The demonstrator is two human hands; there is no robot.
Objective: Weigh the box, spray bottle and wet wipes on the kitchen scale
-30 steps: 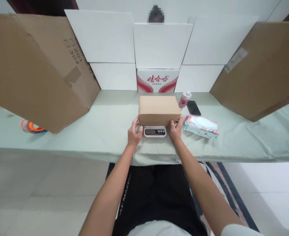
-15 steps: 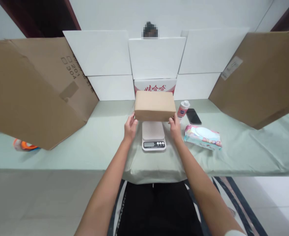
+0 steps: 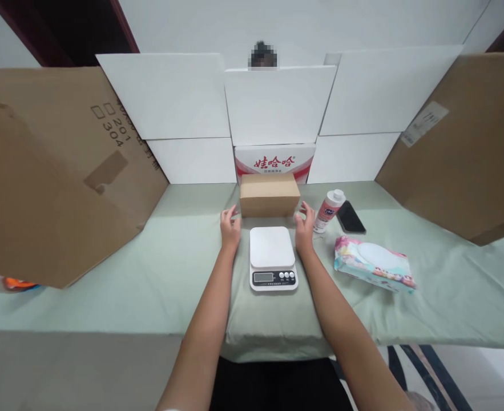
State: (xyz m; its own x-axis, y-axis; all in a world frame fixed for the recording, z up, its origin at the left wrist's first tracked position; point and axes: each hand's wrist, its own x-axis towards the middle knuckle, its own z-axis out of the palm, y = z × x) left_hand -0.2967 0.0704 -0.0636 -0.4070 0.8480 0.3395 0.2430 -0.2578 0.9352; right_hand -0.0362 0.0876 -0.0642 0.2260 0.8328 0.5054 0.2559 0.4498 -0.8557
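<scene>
A plain brown cardboard box (image 3: pixel 269 197) rests on the cloth-covered table, in front of the white carton with red lettering. My left hand (image 3: pixel 230 227) is at its left side, fingers apart and curved, holding nothing. On the other side my right hand (image 3: pixel 305 225) is likewise open, just off the box's right end. Between my forearms lies a white kitchen scale (image 3: pixel 272 251), its bare platform toward the box and its display and buttons toward me. Right of my right hand stands a white and pink bottle (image 3: pixel 329 211).
A black phone (image 3: pixel 351 217) and a colourful tissue pack (image 3: pixel 374 264) lie to the right. White panels (image 3: pixel 279 105) and the lettered carton (image 3: pixel 274 161) line the back. Large cardboard sheets (image 3: pixel 63 188) flank both sides. An orange object (image 3: pixel 14 283) sits partly hidden at far left. Behind the panels, a person's head shows.
The brown box has gone from being held above the scale's far end to standing on the table behind it. Both hands have let go. The view has shifted slightly.
</scene>
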